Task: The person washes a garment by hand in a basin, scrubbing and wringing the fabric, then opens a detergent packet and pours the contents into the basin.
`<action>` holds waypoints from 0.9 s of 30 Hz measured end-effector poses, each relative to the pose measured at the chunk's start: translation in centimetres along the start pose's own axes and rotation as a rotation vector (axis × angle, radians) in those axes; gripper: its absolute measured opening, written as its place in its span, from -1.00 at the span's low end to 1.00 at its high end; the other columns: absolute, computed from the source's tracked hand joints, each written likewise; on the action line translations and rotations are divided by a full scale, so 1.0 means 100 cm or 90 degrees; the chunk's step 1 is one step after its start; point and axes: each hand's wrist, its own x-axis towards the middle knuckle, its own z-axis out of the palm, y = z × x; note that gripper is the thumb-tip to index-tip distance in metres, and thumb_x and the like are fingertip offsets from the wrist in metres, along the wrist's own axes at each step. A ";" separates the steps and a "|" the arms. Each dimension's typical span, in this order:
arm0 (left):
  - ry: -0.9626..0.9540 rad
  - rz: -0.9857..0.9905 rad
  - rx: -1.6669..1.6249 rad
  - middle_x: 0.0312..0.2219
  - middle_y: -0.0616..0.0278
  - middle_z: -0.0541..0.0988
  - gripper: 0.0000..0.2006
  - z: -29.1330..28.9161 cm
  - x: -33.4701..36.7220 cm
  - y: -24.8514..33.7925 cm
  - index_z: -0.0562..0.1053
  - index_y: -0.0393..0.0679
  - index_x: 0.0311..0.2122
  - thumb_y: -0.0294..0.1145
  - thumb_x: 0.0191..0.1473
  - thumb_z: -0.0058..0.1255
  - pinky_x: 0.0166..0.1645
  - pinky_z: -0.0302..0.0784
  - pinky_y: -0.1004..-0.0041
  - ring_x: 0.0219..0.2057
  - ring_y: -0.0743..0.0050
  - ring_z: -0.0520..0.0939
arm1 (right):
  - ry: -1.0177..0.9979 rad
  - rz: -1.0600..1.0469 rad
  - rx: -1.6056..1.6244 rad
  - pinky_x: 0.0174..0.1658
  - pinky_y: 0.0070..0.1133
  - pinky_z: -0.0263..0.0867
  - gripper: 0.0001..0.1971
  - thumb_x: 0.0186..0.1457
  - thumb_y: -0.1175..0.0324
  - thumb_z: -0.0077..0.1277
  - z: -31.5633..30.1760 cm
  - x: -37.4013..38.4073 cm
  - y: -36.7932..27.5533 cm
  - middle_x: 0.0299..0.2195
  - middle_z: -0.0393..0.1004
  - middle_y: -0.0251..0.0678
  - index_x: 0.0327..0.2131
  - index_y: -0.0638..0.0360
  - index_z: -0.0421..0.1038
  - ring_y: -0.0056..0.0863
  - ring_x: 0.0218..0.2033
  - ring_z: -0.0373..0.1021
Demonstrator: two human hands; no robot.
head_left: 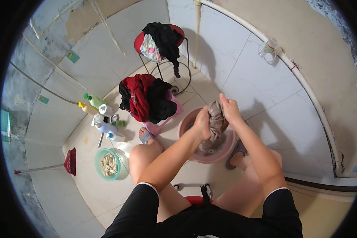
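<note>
Both of my hands are closed on a wet, bunched grey-brown cloth [217, 121], which hangs above a pink basin [183, 126] on the floor. My left hand [202, 123] grips its left side, and my right hand [231, 110] holds it near the upper right. The lower end of the cloth reaches down toward the cloudy water [223, 147] in the basin. Whether it touches the water I cannot tell. What kind of garment the cloth is does not show.
Dark red and black clothes [137, 95] are heaped on a pink stool [175, 106]. Behind it stands a red round stool [177, 29] with more clothes. Several bottles [94, 101] stand at the left, near a teal basin [96, 168] holding pale cloth. A red-headed brush [70, 162] leans by the wall.
</note>
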 end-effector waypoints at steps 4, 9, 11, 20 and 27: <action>-0.100 -0.024 0.097 -0.16 0.06 0.53 -0.49 0.003 -0.027 0.026 0.41 -0.24 -0.07 0.06 0.13 -0.13 0.04 0.42 0.19 -0.15 0.18 0.56 | -0.251 0.123 0.587 -0.12 -0.45 0.33 -0.62 0.23 0.14 -0.20 -0.023 -0.019 -0.038 -0.27 0.48 -0.19 -0.21 0.34 0.37 -0.41 -0.24 0.42; -0.014 0.054 0.239 -0.29 0.01 0.55 -0.71 -0.021 -0.023 0.030 0.44 -0.32 -0.21 -0.32 0.03 0.07 -0.14 0.53 0.21 -0.31 0.20 0.61 | -0.406 0.144 0.518 -0.14 -0.48 0.34 -0.79 0.13 0.29 -0.04 -0.061 -0.009 -0.029 -0.29 0.46 -0.30 -0.24 0.23 0.37 -0.48 -0.24 0.41; 0.014 0.110 0.225 -0.44 0.03 0.55 -0.89 -0.027 -0.024 0.040 0.45 -0.36 -0.36 -0.55 -0.04 -0.02 -0.28 0.58 0.22 -0.44 0.20 0.62 | -0.397 0.150 0.500 -0.23 -0.53 0.31 -0.84 0.03 0.40 0.05 -0.078 -0.004 -0.027 -0.38 0.42 -0.36 -0.31 0.20 0.33 -0.52 -0.34 0.37; -0.013 0.137 0.072 -0.25 -0.07 0.49 -0.77 -0.042 -0.029 0.062 0.38 -0.45 -0.29 -0.67 -0.13 -0.22 -0.01 0.45 0.11 -0.20 0.04 0.54 | -0.368 -0.006 0.328 0.00 -0.51 0.25 -0.49 -0.10 0.56 0.08 -0.101 -0.009 -0.026 -0.11 0.39 -0.23 0.01 0.26 0.25 -0.45 -0.11 0.35; 0.072 0.146 0.125 -0.21 -0.09 0.46 -0.73 -0.041 -0.024 0.060 0.31 -0.48 -0.17 -0.59 -0.01 -0.19 0.03 0.41 0.08 -0.17 0.00 0.53 | -0.370 -0.121 -0.360 0.00 -0.44 0.24 -0.64 -0.10 0.27 0.13 -0.085 -0.012 -0.032 -0.02 0.36 -0.06 -0.26 0.37 0.47 -0.23 0.00 0.28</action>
